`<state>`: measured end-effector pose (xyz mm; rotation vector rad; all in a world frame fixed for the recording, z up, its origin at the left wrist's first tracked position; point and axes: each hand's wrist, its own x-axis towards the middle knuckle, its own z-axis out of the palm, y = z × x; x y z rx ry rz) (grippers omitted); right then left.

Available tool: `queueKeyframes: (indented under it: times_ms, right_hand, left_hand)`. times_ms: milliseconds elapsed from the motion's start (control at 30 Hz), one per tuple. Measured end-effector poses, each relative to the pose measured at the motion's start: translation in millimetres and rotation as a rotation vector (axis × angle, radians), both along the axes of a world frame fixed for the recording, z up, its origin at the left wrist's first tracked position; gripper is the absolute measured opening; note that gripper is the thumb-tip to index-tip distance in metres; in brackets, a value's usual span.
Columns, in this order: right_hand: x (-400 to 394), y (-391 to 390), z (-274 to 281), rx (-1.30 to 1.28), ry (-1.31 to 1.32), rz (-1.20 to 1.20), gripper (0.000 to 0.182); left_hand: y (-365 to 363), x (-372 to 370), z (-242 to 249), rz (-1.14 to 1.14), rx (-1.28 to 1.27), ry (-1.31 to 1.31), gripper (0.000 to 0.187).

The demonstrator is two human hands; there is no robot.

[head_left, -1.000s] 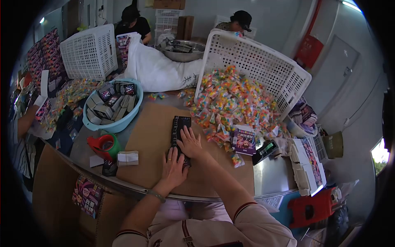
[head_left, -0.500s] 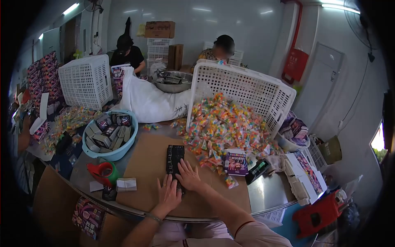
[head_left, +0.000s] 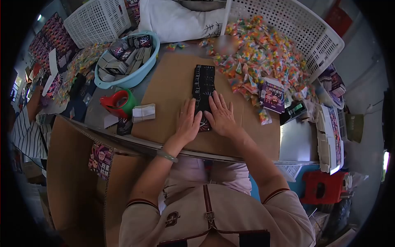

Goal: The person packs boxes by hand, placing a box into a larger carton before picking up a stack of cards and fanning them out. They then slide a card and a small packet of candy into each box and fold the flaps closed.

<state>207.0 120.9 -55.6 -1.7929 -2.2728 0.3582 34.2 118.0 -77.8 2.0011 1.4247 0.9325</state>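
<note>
The black cards (head_left: 203,84) lie in a long row on the brown cardboard sheet (head_left: 164,82), around the middle of the bench (head_left: 299,142), and their lower end is near its front edge. The left hand (head_left: 188,123) is flat at the left side of the row, its fingers straight and close together. The right hand (head_left: 223,118) is at the right side, fingers straight and a little spread, the tips touching the cards. Neither hand is closed around anything. Toward the left edge is the white card stack (head_left: 144,113); toward the right, the purple box (head_left: 271,95).
</note>
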Motion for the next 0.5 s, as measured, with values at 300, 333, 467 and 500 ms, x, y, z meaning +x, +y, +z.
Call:
queueKeyframes:
  times_ms: [300, 333, 467, 500]
  right_hand:
    - [-1, 95, -16, 0.041, 0.025, -0.04, 0.068]
    - [-3, 92, -15, 0.038, 0.033, -0.043, 0.068]
    - [-8, 77, -14, 0.062, -0.072, 0.012, 0.067]
    - [-8, 70, -17, 0.031, -0.036, 0.024, 0.066]
  left_hand:
    - [-45, 1, 9, -0.25, 0.255, 0.428, 0.052]
    - [-46, 0, 10, -0.267, 0.244, 0.413, 0.051]
    - [-44, -1, 7, -0.286, 0.257, 0.372, 0.052]
    - [-44, -1, 7, -0.272, 0.255, 0.366, 0.052]
